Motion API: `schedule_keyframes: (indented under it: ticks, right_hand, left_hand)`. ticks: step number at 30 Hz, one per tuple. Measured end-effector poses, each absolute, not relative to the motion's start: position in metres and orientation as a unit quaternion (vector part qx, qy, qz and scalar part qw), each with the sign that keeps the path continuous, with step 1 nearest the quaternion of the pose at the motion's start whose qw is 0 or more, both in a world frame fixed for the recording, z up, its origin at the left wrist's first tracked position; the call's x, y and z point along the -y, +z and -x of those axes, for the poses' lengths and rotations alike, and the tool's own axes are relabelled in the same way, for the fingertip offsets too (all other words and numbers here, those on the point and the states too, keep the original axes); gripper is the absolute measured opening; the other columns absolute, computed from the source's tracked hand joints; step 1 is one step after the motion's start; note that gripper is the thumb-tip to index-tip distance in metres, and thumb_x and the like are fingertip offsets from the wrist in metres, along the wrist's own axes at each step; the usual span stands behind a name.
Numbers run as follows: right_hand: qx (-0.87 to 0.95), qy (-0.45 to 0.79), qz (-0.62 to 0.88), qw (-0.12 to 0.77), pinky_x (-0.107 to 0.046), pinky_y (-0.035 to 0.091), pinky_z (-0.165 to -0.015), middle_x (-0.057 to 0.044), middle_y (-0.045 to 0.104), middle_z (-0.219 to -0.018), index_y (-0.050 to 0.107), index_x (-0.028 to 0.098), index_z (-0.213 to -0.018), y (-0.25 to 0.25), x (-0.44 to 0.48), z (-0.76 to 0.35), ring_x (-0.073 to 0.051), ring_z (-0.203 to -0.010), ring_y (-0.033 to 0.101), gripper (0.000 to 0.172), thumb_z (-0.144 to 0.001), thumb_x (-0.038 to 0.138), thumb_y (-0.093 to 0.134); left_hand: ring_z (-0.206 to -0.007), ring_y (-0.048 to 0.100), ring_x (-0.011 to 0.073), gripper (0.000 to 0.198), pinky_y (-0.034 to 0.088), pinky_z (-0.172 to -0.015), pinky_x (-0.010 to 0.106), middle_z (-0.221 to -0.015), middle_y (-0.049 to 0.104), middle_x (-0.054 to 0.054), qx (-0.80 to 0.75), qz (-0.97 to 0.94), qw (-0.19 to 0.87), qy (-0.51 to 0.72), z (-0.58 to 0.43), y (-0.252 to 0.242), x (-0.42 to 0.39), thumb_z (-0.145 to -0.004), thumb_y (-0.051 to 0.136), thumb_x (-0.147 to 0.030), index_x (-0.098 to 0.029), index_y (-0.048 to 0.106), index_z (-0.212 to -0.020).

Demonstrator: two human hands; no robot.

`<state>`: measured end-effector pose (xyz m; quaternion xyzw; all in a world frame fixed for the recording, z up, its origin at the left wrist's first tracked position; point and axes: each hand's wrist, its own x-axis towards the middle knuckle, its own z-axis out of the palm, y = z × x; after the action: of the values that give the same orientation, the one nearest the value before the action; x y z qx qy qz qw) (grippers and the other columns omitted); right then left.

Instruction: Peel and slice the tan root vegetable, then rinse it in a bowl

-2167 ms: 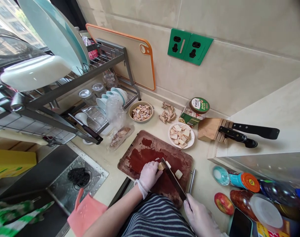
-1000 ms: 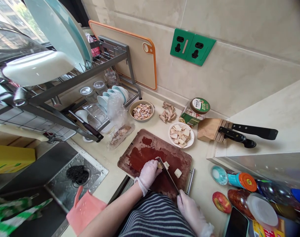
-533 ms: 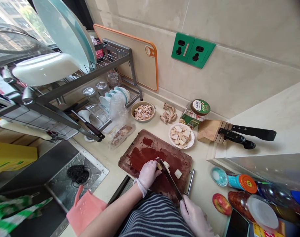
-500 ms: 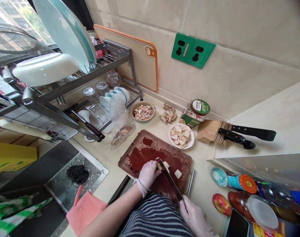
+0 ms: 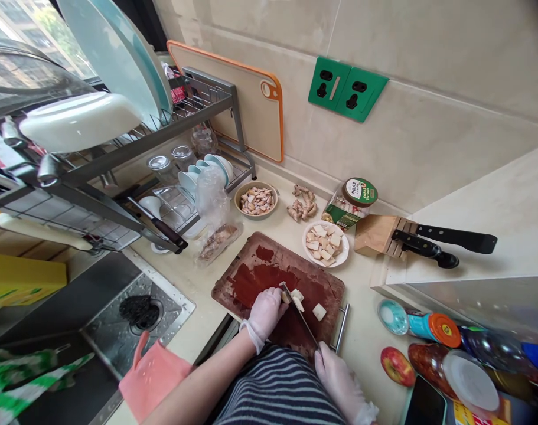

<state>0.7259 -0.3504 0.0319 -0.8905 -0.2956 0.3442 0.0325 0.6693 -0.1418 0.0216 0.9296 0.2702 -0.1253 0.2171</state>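
A brown cutting board (image 5: 315, 277) with wet dark patches lies in front of me. My gloved left hand (image 5: 267, 310) is closed on a small pale vegetable piece (image 5: 284, 294), mostly hidden by the fingers, at the board's middle. In my gloved right hand (image 5: 339, 378), wrapped round its handle, is a kitchen knife (image 5: 303, 321). Its blade slants across the board, tip beside the left fingertips. White cut slices (image 5: 297, 300) rest against the blade's right side. Another slice (image 5: 319, 312) lies apart, farther right.
Behind the board stand a plate of pale slices (image 5: 325, 243), a bowl of garlic-like cloves (image 5: 256, 202), ginger (image 5: 302, 203), and a green-lidded jar (image 5: 352, 200). A knife block (image 5: 375, 235) is right, an apple (image 5: 397, 366) nearer. Dish rack (image 5: 153, 133) and sink (image 5: 113, 307) are left.
My right hand and the knife handle have shifted a little left and away from me, and the blade has turned more edge-on. The left hand has barely moved.
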Motion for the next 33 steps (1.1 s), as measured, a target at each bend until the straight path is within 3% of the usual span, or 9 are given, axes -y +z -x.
schedule_keyframes:
  ticks: [4,11,19,25,33]
  right_hand:
    - [0.315,0.339,0.886,0.044,-0.022,0.048,-0.068,-0.009,0.072,-0.099,0.061,0.021,-0.106,0.035,0.352,-0.727,-0.02,-0.087,0.069,0.042,-0.094,0.031,0.023]
    - [0.325,0.283,0.899,0.082,-0.026,0.052,-0.063,-0.009,0.074,-0.09,0.064,0.022,-0.105,0.045,0.367,-0.727,-0.024,-0.081,0.071,0.052,-0.092,0.043,0.018]
    - [0.331,0.288,0.89,0.121,-0.019,0.049,-0.058,-0.002,0.075,-0.084,0.066,0.029,-0.099,0.04,0.375,-0.731,-0.018,-0.072,0.071,0.036,-0.09,0.041,0.033]
    - [0.356,0.298,0.882,0.079,-0.021,0.05,-0.057,-0.004,0.074,-0.092,0.065,0.029,-0.104,0.033,0.377,-0.731,-0.02,-0.076,0.071,0.039,-0.091,0.037,0.029]
    - [0.4,0.247,0.881,0.049,-0.021,0.051,-0.055,-0.002,0.075,-0.089,0.065,0.03,-0.106,0.023,0.382,-0.729,-0.02,-0.072,0.072,0.038,-0.091,0.035,0.03]
  left_hand:
    - [-0.087,0.06,0.0219,0.02,0.045,-0.078,0.032,-0.093,0.063,0.01,-0.268,-0.933,0.211,-0.116,-0.669,0.018,0.143,-0.089,0.045,-0.03,-0.014,0.057,-0.094]
    - [-0.09,0.06,0.0241,0.023,0.046,-0.08,0.035,-0.097,0.062,0.01,-0.274,-0.928,0.214,-0.136,-0.664,0.024,0.139,-0.085,0.054,-0.034,-0.015,0.056,-0.098]
    - [-0.091,0.06,0.0237,0.02,0.046,-0.08,0.035,-0.099,0.063,0.009,-0.278,-0.925,0.204,-0.157,-0.663,0.029,0.137,-0.087,0.053,-0.029,-0.015,0.056,-0.101]
    - [-0.09,0.061,0.0231,0.02,0.047,-0.079,0.034,-0.097,0.063,0.009,-0.27,-0.929,0.204,-0.153,-0.664,0.028,0.137,-0.089,0.05,-0.032,-0.015,0.056,-0.099]
    - [-0.09,0.061,0.0241,0.022,0.047,-0.078,0.036,-0.096,0.063,0.009,-0.26,-0.936,0.183,-0.148,-0.663,0.024,0.137,-0.09,0.048,-0.033,-0.015,0.057,-0.098]
